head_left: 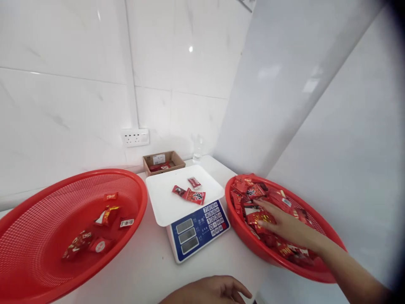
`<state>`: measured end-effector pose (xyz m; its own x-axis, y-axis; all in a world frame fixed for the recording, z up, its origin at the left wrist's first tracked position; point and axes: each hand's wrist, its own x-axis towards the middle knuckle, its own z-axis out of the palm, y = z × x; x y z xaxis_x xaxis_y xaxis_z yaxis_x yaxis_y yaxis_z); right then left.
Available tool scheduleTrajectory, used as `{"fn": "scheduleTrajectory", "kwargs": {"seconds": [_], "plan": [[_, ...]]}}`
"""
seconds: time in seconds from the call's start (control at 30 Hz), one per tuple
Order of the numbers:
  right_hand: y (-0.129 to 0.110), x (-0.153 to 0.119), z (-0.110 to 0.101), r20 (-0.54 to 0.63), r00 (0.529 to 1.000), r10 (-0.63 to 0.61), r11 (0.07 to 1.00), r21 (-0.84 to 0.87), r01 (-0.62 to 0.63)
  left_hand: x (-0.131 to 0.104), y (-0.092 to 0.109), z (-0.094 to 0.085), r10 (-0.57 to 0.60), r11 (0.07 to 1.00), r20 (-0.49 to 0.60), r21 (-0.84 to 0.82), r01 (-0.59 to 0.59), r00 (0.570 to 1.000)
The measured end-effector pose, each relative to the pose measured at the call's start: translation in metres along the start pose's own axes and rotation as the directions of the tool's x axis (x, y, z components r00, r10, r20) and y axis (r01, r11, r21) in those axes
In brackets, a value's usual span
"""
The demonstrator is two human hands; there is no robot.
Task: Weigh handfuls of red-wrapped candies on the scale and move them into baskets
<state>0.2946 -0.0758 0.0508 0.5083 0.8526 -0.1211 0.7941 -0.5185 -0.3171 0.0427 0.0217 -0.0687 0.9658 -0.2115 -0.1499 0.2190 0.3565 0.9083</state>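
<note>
The right basket (242, 237) held red packets (255, 192) heaped with long axes pointing several ways, the right hand (278, 221) resting on them, its grip released. A few lay in the left basket (41, 228); others, on the scale pan (166, 204), slanted down rightward. The left hand (210, 290) was cropped, its grip impossible to tell.
</note>
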Motion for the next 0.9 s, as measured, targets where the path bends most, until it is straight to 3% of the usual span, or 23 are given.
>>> {"fn": "scheduleTrajectory", "kwargs": {"seconds": [0.13, 0.27, 0.37, 0.53, 0.63, 0.77, 0.9], "plan": [[0.027, -0.029, 0.014, 0.125, 0.987, 0.098, 0.991, -0.098, -0.086, -0.002, 0.002, 0.001, 0.017, 1.0, 0.002, 0.001, -0.017, 1.0], [0.023, -0.034, 0.018, 0.088, 0.982, 0.167, 0.976, -0.157, -0.152, -0.003, 0.006, 0.003, 0.009, 1.0, -0.008, -0.018, -0.01, 1.0], [0.016, -0.028, 0.018, 0.138, 0.97, 0.202, 0.965, -0.196, -0.173, -0.005, 0.012, 0.006, 0.004, 1.0, -0.017, -0.016, -0.004, 1.0], [0.013, -0.02, 0.023, 0.158, 0.977, 0.14, 0.975, -0.195, -0.108, -0.006, 0.018, 0.009, 0.013, 1.0, -0.008, -0.017, -0.014, 1.0], [0.017, -0.019, 0.023, 0.088, 0.991, 0.104, 0.985, -0.146, -0.091, -0.005, 0.016, 0.01, 0.019, 0.999, -0.006, -0.042, -0.02, 1.0], [0.025, -0.02, 0.015, 0.01, 0.99, 0.14, 0.989, 0.053, -0.14, -0.004, 0.012, 0.008, 0.043, 0.997, 0.013, -0.056, -0.043, 0.999], [0.031, -0.023, 0.009, 0.133, 0.988, 0.078, 0.987, 0.13, -0.096, -0.003, 0.012, 0.007, 0.049, 0.998, 0.01, -0.047, -0.048, 0.999]]}}
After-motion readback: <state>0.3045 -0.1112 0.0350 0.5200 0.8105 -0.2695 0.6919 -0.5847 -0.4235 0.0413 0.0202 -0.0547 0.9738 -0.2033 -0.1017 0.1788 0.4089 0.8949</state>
